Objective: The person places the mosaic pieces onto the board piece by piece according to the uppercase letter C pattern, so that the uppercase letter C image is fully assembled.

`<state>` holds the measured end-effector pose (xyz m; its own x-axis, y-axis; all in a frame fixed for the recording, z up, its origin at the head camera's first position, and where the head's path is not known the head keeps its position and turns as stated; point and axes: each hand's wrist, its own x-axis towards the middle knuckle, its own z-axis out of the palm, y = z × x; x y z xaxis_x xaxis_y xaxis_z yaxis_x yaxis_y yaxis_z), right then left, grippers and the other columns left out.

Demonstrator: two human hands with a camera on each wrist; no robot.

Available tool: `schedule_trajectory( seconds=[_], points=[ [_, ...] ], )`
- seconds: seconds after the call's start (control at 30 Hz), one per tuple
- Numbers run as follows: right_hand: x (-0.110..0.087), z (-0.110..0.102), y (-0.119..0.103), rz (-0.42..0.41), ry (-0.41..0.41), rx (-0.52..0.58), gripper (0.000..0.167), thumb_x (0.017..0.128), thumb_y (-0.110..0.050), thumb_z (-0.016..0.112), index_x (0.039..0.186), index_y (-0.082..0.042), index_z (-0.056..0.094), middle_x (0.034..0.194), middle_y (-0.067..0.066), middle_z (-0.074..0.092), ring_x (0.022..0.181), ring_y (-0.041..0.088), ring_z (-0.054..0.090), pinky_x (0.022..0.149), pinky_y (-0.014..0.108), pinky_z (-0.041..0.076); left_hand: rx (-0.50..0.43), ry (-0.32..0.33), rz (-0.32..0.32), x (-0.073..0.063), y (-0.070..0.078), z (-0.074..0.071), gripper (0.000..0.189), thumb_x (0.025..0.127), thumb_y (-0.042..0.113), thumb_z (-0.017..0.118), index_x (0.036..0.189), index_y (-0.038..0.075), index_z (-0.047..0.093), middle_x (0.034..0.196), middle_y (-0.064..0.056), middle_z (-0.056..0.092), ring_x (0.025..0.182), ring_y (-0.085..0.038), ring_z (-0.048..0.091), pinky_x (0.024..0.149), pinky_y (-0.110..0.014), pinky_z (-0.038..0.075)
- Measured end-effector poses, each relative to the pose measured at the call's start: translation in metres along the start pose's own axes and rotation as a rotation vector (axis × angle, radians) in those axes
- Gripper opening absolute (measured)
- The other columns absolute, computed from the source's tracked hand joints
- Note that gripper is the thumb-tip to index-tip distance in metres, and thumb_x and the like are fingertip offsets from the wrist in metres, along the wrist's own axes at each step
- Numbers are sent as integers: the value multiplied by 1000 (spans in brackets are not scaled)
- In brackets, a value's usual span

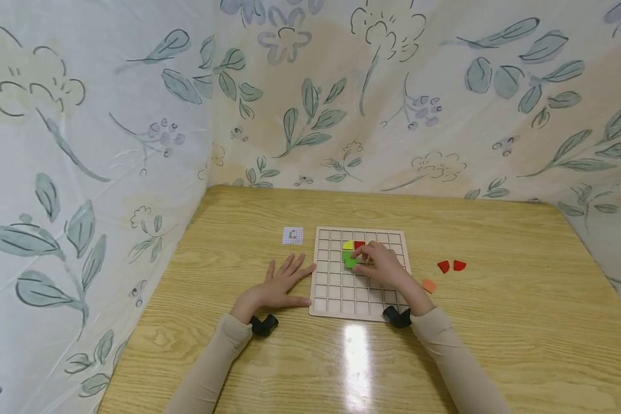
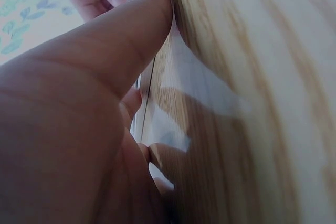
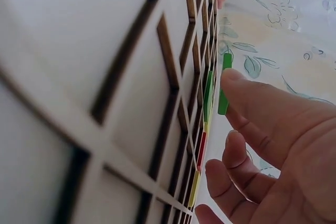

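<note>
A pale wooden grid board point(image 1: 336, 293) lies on the table. My right hand point(image 1: 383, 267) is over it, pinching a green piece point(image 3: 224, 95) between thumb and finger, just off the board's surface in the right wrist view. In the cells beside it sit another green piece point(image 3: 208, 98), a red piece point(image 1: 359, 245) and a yellow piece point(image 1: 348, 245) with a curved side. Part of this row is hidden behind the right hand. My left hand point(image 1: 278, 287) rests on the table with fingers spread, its thumb and little finger at the board's left edge.
Right of the board lie two red rounded-edge pieces point(image 1: 459, 265) and an orange square point(image 1: 429, 286). A small printed pattern card point(image 1: 292, 235) lies off the board's upper left. Floral cloth point(image 1: 310, 115) hangs behind the table and along its left side.
</note>
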<state>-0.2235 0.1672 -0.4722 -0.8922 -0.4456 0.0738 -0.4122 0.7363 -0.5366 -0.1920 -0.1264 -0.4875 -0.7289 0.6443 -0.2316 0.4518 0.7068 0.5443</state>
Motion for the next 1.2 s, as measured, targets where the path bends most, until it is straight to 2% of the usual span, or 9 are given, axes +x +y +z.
schedule_trajectory(
  seconds=[0.6,1.2],
  points=[
    [3,1,-6,9,-41,-36,25,78,-27,75,99,-16,68,86,3,57,79,17,49,67,35,33,3,11,7,0,1,0,81,87,55,54,150,29,10,156,-5,-10,141,-26,-16,104,-59,-19],
    [5,1,-1,-3,-60,-24,24,78,-27,75,100,-18,67,91,3,58,86,19,52,74,43,38,0,15,0,1,-1,2,81,87,56,53,150,30,10,156,-3,-10,141,-24,-17,104,-58,-20]
  ],
)
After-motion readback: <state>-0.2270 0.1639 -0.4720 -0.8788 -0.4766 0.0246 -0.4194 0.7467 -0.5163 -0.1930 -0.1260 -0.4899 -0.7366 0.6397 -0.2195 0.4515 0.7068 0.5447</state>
